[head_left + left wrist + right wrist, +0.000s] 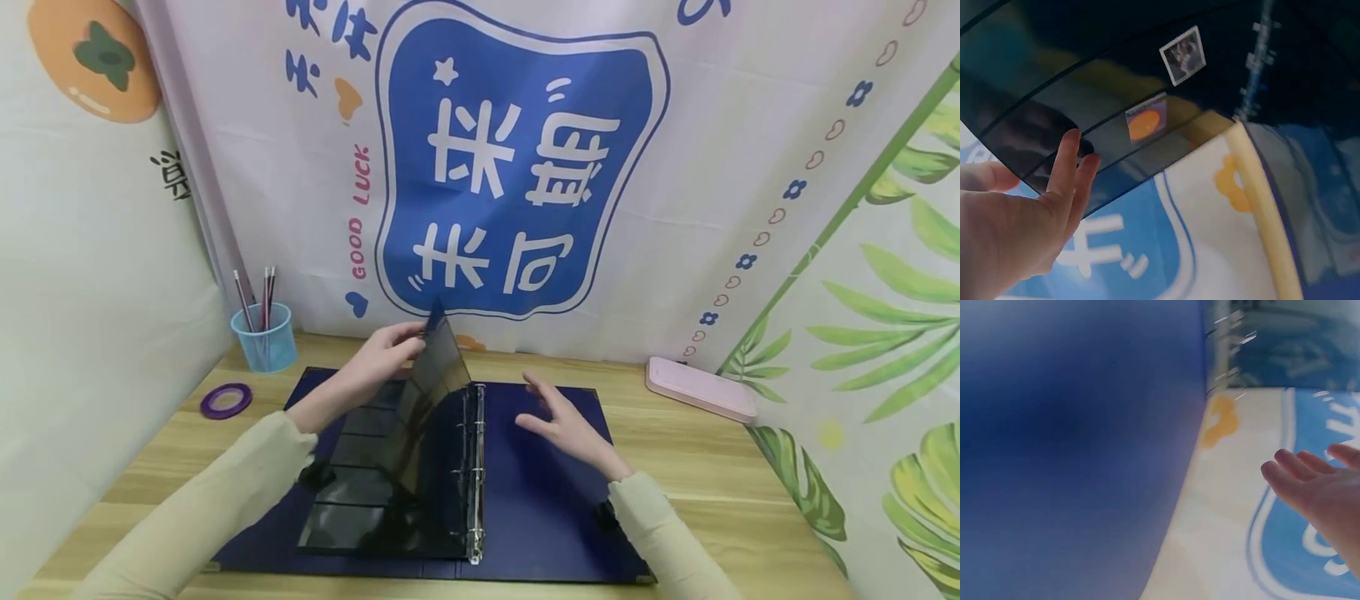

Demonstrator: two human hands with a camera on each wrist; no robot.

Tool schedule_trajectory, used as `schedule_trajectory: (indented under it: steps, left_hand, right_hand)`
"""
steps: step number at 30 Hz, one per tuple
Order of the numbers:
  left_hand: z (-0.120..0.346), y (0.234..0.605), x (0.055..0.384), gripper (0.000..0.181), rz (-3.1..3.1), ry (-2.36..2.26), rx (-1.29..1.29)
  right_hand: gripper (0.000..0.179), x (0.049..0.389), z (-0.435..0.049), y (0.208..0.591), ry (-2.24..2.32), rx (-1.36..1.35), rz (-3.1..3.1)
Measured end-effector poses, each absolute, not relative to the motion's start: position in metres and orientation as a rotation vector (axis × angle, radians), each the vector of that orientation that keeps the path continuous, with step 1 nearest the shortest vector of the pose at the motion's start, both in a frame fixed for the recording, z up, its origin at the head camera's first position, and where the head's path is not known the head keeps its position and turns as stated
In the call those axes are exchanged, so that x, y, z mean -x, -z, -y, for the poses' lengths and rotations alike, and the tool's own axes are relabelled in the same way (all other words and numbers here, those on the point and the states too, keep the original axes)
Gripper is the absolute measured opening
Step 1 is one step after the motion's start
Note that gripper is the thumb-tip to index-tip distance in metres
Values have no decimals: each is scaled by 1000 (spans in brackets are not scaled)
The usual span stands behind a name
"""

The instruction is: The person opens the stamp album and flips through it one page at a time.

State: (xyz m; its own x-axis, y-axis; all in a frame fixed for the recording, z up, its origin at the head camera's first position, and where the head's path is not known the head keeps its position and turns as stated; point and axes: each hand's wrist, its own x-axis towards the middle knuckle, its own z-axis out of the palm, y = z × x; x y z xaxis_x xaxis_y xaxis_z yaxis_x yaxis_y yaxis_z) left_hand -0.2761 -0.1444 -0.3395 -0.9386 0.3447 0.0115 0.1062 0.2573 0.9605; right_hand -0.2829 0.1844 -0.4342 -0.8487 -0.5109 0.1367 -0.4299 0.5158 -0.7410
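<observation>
A dark blue ring binder (551, 517) lies spread on the table, with black pocket pages (352, 487) on its left side. My left hand (378, 358) pinches the outer corner of one raised, tilted page (435, 367) between thumb and fingers. In the left wrist view two small stamps show in this page's pockets: a dark picture stamp (1183, 56) and one with an orange oval (1146, 122). Metal rings (477, 467) run along the spine. Over the right cover my right hand (566, 429) hovers with fingers spread, holding nothing.
A blue pencil cup (266, 342) stands at the back left, beside a purple roll of tape (227, 401). A pink case (697, 388) rests at the back right. Printed cloth (300, 208) closes off the wooden table's (697, 475) rear.
</observation>
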Motion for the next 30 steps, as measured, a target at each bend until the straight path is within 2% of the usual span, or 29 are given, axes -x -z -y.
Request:
schedule_trajectory:
  steps: [6,11,25,30]
  left_hand:
    - [179,356,269,59,-2424,-1680,-335]
    - [199,374,264,55,-2367,-1733,-334]
    - [225,426,258,58,-2670,-1457,-97]
    - [230,441,256,55,-2811,-1317,-65]
  right_hand:
    - [93,286,-210,449,879,850,-2771]
    - [93,287,-225,456,711,879,-2760]
    - [100,292,-241,474,558,926,-2704]
    - [98,292,-242,478,560,903,-2685]
